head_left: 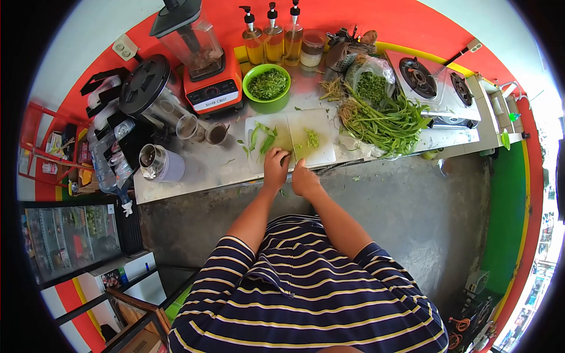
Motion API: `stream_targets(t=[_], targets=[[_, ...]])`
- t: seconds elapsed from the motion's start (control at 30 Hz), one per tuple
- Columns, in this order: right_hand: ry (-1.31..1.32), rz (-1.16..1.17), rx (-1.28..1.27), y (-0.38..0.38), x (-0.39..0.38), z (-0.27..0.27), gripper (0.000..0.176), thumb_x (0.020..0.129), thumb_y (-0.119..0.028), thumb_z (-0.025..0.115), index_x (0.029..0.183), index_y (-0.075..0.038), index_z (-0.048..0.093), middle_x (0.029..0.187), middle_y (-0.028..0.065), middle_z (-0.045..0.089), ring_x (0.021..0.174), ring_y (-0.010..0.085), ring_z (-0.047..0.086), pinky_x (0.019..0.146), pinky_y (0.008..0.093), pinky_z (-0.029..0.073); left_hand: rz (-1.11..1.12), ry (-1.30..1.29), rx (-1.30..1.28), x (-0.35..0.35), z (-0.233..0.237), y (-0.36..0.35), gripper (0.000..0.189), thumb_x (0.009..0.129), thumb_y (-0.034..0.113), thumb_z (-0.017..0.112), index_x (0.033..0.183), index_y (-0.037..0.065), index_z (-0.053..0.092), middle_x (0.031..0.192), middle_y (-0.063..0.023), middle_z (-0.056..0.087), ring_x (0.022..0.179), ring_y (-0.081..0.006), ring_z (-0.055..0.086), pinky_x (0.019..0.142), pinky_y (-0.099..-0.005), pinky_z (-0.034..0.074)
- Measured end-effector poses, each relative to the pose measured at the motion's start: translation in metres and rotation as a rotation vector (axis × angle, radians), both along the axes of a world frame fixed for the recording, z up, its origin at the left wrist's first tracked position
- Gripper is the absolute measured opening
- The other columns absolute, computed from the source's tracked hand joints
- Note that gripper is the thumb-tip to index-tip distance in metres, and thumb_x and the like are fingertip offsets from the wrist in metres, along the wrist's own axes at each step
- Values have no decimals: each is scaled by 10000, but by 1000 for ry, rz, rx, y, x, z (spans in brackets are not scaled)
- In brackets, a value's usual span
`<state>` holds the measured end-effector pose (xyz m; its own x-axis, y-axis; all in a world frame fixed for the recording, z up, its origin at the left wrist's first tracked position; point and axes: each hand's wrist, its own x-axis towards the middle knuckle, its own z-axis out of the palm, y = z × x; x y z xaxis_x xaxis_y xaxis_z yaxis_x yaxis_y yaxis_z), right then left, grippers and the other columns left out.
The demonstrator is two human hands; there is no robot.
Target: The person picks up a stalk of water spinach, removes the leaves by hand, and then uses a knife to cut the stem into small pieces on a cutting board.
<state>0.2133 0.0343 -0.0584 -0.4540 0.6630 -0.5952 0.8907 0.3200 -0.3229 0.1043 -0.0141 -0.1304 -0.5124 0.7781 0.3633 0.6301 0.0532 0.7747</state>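
On the white cutting board (321,154), my left hand (275,169) has its fingers bent and pressed together over the ends of some green leafy stems (269,140). Close on its right, my right hand (305,179) is closed around a knife whose handle is mostly hidden by the fingers. The knife's thin blade (292,136) points away from me, seen nearly edge-on. Chopped green pieces (312,139) lie to the right of the blade. Behind the board stands a green bowl (269,107) filled with chopped greens (268,84).
Long-stemmed greens (382,126) are heaped right of the board, beside a plastic bag of leaves (372,85). A gas stove (435,106) stands farther right. An orange blender (213,88), two cups and a metal-topped container (170,166) occupy the left. Pump bottles (273,44) line the wall.
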Motion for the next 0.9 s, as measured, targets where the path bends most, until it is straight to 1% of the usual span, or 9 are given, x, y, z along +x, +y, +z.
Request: stream_targets(t=[0.17, 0.27, 0.33, 0.47, 0.53, 0.63, 0.77, 0.83, 0.9], targets=[[46, 101, 121, 22, -6, 0, 390, 895, -59, 561, 1204, 67, 360, 1100, 310, 669, 1049, 417, 682, 893, 463, 553, -34, -12, -28, -3, 2, -1, 116, 851, 47, 682, 959, 8, 701, 966, -130, 615, 964, -339, 584, 856, -412, 466], [13, 114, 43, 28, -7, 16, 411, 898, -69, 564, 1219, 72, 349, 1104, 308, 668, 1059, 418, 678, 892, 464, 553, -45, -58, -40, -4, 3, -2, 113, 864, 73, 674, 954, 9, 699, 949, -133, 610, 953, -342, 579, 849, -423, 461], [26, 7, -66, 16, -2, 20, 418, 890, -69, 576, 1216, 60, 348, 1097, 307, 670, 1065, 424, 673, 895, 469, 552, -38, -86, -33, -3, 2, -1, 118, 868, 83, 672, 956, 10, 701, 946, -132, 612, 953, -341, 582, 849, -422, 461], [73, 35, 38, 6, 6, -11, 376, 892, -69, 571, 1177, 48, 356, 1084, 311, 670, 1053, 430, 675, 877, 484, 555, 13, 9, 18, -1, 0, 2, 121, 850, 53, 685, 958, 0, 704, 932, -127, 622, 908, -321, 603, 809, -401, 478], [18, 121, 14, 17, 0, -2, 439, 904, -101, 577, 1242, 54, 343, 1150, 302, 662, 1107, 406, 664, 922, 439, 547, 5, 31, 12, -2, -2, 2, 118, 852, 53, 684, 954, -2, 703, 932, -128, 622, 900, -315, 603, 803, -397, 480], [63, 80, 6, 27, 5, -8, 455, 909, -107, 555, 1275, 49, 335, 1169, 315, 650, 1120, 407, 655, 931, 451, 540, -12, 22, 0, -1, 2, 2, 123, 858, 49, 683, 967, -7, 692, 929, -134, 618, 889, -304, 606, 790, -388, 486], [59, -41, -68, 40, 34, -20, 437, 912, -114, 540, 1275, 35, 349, 1164, 312, 651, 1114, 413, 655, 926, 470, 539, 29, -155, -37, 3, 4, 3, 143, 867, 57, 679, 1001, 4, 678, 935, -131, 614, 895, -307, 597, 801, -392, 487], [128, -23, 104, 48, 52, -29, 332, 955, -174, 458, 1188, 43, 363, 1017, 342, 660, 778, 476, 697, 659, 522, 586, 36, -156, -63, 3, 2, 4, 154, 869, 72, 677, 1013, 17, 673, 950, -126, 616, 913, -314, 586, 820, -402, 485], [124, -1, 107, 61, 65, -31, 335, 950, -170, 463, 1189, 43, 368, 1012, 344, 660, 796, 482, 694, 682, 528, 582, 16, -50, -119, 3, 4, 7, 115, 872, 66, 666, 973, 12, 674, 942, -135, 618, 909, -328, 586, 817, -413, 484]])
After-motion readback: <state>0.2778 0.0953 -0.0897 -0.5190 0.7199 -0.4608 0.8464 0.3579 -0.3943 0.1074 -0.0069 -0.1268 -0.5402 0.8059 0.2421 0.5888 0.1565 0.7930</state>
